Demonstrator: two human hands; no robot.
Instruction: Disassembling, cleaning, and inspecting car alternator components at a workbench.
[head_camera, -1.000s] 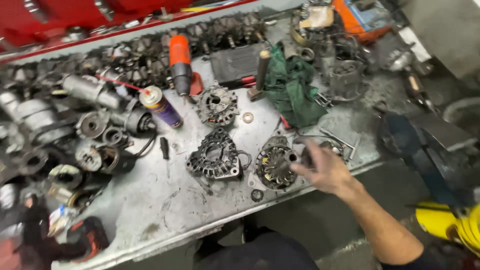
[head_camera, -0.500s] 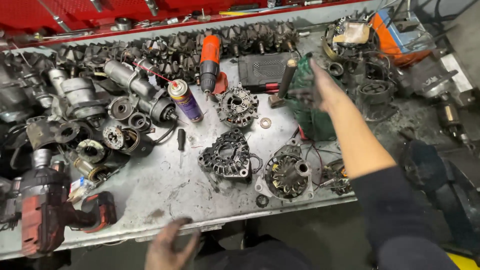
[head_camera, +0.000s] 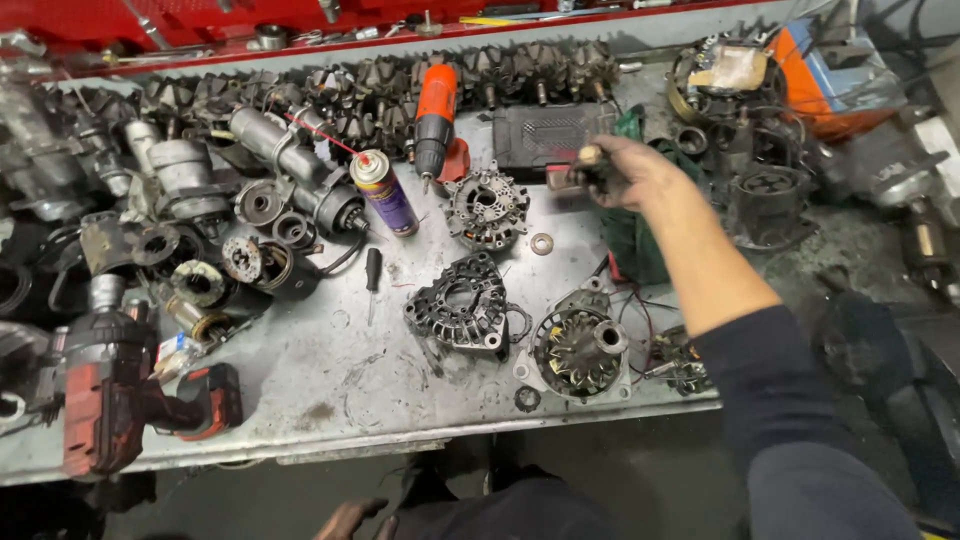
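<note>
My right hand (head_camera: 628, 172) reaches across the metal bench (head_camera: 300, 380) and is closed around the wooden handle of a tool (head_camera: 584, 160), just in front of a black box (head_camera: 545, 133). Only the handle's end shows past my fingers. Below my forearm lie a green rag (head_camera: 640, 240) and an alternator half with a finned rotor (head_camera: 580, 345). A black alternator housing (head_camera: 462, 305) and a silver end frame (head_camera: 487, 207) lie left of my arm, with a washer (head_camera: 542, 243) between them. My left hand (head_camera: 350, 518) hangs below the bench edge, holding nothing.
A spray can (head_camera: 385, 192), an orange drill (head_camera: 437, 120) and a small screwdriver (head_camera: 371, 275) lie mid-bench. A red impact wrench (head_camera: 110, 395) sits front left. Starter motors and rotors crowd the left and back. More alternator parts fill the right side.
My right hand left the alternator at the front edge, travelled to the back of the bench and closed on the wooden handle. My left hand dropped lower.
</note>
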